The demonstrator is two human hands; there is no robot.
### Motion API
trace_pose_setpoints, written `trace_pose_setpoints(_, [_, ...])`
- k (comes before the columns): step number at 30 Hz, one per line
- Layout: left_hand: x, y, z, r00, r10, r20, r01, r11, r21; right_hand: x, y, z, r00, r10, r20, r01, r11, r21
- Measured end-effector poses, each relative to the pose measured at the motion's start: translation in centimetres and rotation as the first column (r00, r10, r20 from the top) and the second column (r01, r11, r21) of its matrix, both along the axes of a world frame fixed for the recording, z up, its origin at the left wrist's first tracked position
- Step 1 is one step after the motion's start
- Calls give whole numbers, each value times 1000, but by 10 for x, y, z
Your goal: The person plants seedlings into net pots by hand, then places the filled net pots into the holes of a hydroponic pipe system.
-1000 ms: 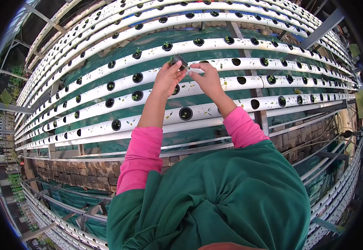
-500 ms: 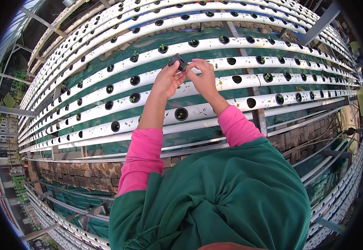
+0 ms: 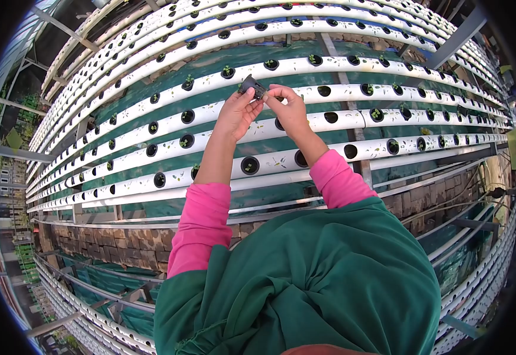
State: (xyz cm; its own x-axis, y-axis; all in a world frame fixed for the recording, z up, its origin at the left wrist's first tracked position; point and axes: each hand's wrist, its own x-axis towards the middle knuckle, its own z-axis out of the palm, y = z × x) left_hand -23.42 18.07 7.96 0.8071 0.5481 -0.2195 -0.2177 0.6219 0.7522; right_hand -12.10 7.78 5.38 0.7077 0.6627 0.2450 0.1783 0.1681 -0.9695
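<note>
A small black net cup [image 3: 251,86] is tilted between my two hands, above the white pipes. My left hand [image 3: 239,113] holds the cup with the thumb and fingers around its side. Close beside it, the thumb and fingers of my right hand [image 3: 287,106] are pinched together at the cup's lower right end; whatever lies between those fingertips is too small to make out. Below my hands runs a white pipe [image 3: 329,155] with round holes, some dark and some with cups. One cup with a small seedling [image 3: 249,165] sits in this pipe between my forearms.
Rows of white pipes [image 3: 210,38] with seedlings stretch across the view, with green sheeting [image 3: 281,48] beneath. A grey metal post [image 3: 458,36] rises at the upper right. Brick paving [image 3: 121,244] and thin rails lie nearer my body.
The view has shifted slightly, so the pipes sit a little further left and lower right holes show more. Both hands stay at the cup, with the right fingers slightly moved.
</note>
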Motion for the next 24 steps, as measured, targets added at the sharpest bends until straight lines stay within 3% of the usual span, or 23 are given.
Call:
trace_pose_setpoints(5, [8, -8, 8, 1000, 12, 13, -12, 1000, 1, 2, 5, -2, 998, -64, 16, 62, 996, 67])
trace_pose_setpoints(7, [9, -7, 8, 1000, 9, 8, -9, 1000, -10, 0, 5, 3, 978, -155, 139, 148, 987, 55])
trace_pose_setpoints(11, [11, -6, 9, 1000, 11, -14, -11, 1000, -4, 7, 3, 0, 947, -176, 270, 163, 984, 70])
trace_pose_setpoints(13, [12, -7, 8, 1000, 10, -16, -10, 1000, -14, 10, -1, 2, 870, -205, 449, 204, 978, 51])
trace_pose_setpoints(18, [15, -3, 1, 1000, 23, -11, -23, 1000, -13, 19, -15, 9, 840, -132, 526, 212, 973, -94])
trace_pose_setpoints(20, [18, -4, -1, 994, 51, -100, -37, 990, 139, 27, -22, 18, 845, -92, 527, 193, 971, -140])
trace_pose_setpoints(21, [20, -7, -2, 994, 49, -100, -35, 990, 137, 32, -24, 23, 885, -34, 464, 81, 993, -82])
trace_pose_setpoints(23, [26, -13, -1, 975, 125, -186, -5, 844, 537, 30, -35, 49, 923, 88, 375, -75, 996, -48])
trace_pose_setpoints(24, [29, -17, -3, 975, 121, -184, -4, 845, 535, 34, -37, 47, 922, 86, 377, -72, 996, -50])
